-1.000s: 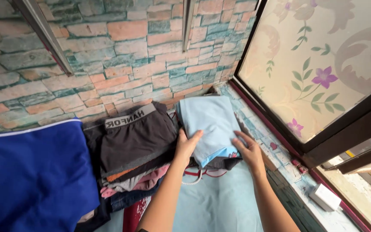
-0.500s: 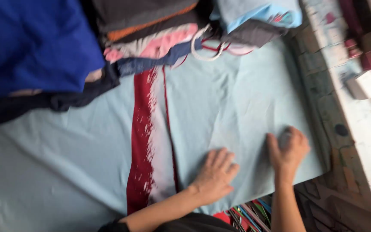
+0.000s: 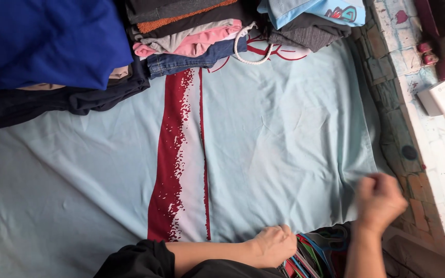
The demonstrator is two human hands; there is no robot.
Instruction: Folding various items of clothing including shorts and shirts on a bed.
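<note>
A pale blue sheet (image 3: 284, 144) with a red and white stripe down its middle lies spread flat in front of me. My left hand (image 3: 274, 244) rests at the sheet's near edge with its fingers curled in, right beside a bunch of coloured hangers (image 3: 312, 251). Whether it grips anything is hidden. My right hand (image 3: 382, 201) is blurred and hovers as a loose fist over the sheet's near right corner, with nothing visible in it. A black sleeve covers my left upper arm.
Folded clothes line the far edge: a bright blue cloth (image 3: 47, 41) over dark garments, a stack with pink cloth and jeans (image 3: 191, 46), and a light blue folded garment (image 3: 315, 10). A brick-patterned ledge (image 3: 413, 128) on the right bears a small white box (image 3: 441, 98).
My view dropped from the wall and the stacks to the sheet. Both hands left the light blue folded garment, pressed on the sheet, then pulled back to its near edge and curled.
</note>
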